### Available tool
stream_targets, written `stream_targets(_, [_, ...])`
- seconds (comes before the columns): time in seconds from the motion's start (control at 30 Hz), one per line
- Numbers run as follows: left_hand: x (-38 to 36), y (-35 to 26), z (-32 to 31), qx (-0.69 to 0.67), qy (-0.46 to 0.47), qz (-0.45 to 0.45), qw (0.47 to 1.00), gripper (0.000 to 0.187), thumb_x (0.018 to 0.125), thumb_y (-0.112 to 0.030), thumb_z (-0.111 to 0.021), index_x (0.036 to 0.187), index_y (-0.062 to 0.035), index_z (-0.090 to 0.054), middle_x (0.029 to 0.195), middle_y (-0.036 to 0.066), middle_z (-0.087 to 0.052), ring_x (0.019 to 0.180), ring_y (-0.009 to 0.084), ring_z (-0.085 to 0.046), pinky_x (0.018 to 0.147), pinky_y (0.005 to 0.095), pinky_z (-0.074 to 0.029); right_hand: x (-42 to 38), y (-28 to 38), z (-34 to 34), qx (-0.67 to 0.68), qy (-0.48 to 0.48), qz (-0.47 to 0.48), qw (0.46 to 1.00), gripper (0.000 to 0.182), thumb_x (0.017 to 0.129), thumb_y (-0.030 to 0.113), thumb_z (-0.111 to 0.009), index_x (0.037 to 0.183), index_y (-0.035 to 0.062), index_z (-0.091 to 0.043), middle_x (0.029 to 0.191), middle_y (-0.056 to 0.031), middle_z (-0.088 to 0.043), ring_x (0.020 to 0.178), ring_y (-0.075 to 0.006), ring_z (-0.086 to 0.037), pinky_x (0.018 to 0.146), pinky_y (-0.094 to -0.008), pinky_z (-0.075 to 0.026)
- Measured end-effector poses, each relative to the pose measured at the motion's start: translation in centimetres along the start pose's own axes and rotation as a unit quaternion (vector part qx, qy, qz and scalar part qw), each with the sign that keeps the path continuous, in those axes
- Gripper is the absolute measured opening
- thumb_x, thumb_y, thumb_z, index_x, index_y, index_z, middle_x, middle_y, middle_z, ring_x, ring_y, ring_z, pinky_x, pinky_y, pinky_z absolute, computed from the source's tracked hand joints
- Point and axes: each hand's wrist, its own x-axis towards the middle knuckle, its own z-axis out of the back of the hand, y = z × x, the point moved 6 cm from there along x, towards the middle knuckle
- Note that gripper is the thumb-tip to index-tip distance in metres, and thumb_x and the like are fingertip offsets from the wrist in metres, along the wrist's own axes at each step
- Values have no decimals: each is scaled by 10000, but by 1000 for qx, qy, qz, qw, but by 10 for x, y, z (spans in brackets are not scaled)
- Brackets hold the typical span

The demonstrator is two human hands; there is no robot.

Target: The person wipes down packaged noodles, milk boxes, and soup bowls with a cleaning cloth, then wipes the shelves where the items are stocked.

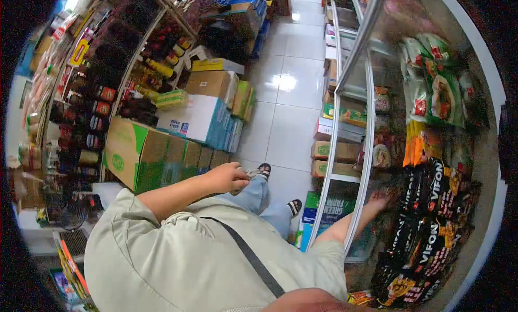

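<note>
And the right hand (pixel 381 196) reaches beside black VIFON packets (pixel 430 239), grip unclear: probably light, slippery, best edge-pinched; well apart from them, the left hand (pixel 232 177) half-curls, contents unclear.

Single head-worn view, wide and rounded, black at the corners, facing forward and steeply down. The wearer's pale shirt (pixel 183 258) looms very near at lower centre; sandalled feet (pixel 294 207) sit farther off mid-frame; tiled floor (pixel 275 91) recedes toward top centre.
</note>
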Motion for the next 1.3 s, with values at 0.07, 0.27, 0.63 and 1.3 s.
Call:
stream_targets(0.07, [4,-1,-5,-39,9,11,999,270,783,-307,-557,927,-92,-636,911,185,-520,860,347,-510,744,402,-415,-7,-10,-5,9,18,6,1000,476,820,479,-453,1040,58,-482,854,-85,-548,627,-200,-513,491,-295,-442])
stream_targets(0.27, [15,-3,-11,-56,-7,77,995,354,803,-400,-529,974,-110,-636,1008,233,-501,931,347,-498,816,386,-404,-100,-100,13,-119,162,25,979,268,824,356,-520,1003,157,-515,840,-27,-557,534,-156,-496,433,-253,-435])
stream_targets(0.63, [54,0,-9,-302,74,107,944,630,695,-582,-561,1009,-37,-583,1029,165,-527,923,224,-512,776,327,-418,-413,-109,-83,-356,457,-201,790,462,863,389,-468,1012,-46,-509,807,-130,-595,643,-226,-584,565,-342,-468])
stream_targets(1.3, [38,-85,-2,-802,123,-104,575,642,699,-557,-545,1155,-110,-482,1111,62,-558,991,220,-538,871,381,-392,-492,-53,-176,-297,627,-175,699,521,817,313,-484,1219,-7,-396,1236,-129,-436,1083,-271,-465,934,-403,-364])
